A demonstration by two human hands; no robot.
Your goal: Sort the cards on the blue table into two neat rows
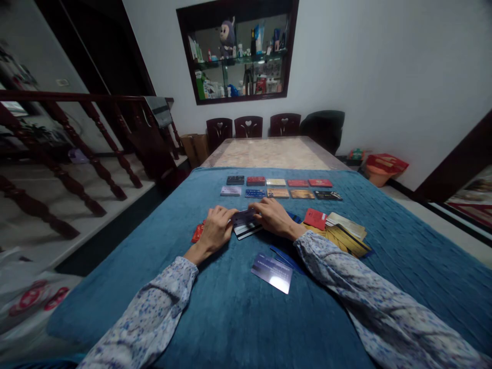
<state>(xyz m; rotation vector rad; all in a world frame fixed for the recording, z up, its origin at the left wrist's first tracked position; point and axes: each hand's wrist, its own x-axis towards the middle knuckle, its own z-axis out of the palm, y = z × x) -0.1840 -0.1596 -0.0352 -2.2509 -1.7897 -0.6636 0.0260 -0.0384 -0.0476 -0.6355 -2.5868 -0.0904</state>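
Fingertips of my left hand [216, 229] are closed on the left end of a dark purple card [244, 218]. My right hand [274, 217] pinches the same card at its right end, from above. Just below it lies a white card with a black stripe [246, 233], partly covered. Red cards [197, 232] stick out from behind my left hand. Nearer to me, a shiny purple-grey card [272, 272] lies flat, with blue cards [285, 258] beside it, partly hidden by my right sleeve. A loose pile of gold cards [348, 241] and a red card [315, 219] is to the right of my right wrist.
Two rows of neat card stacks, among them a red stack [255, 181] and a black one [328, 196], stand farther back on the blue cloth [215, 318]. Beyond the cloth is the bare tabletop [269, 152], with chairs [248, 126] at the far end.
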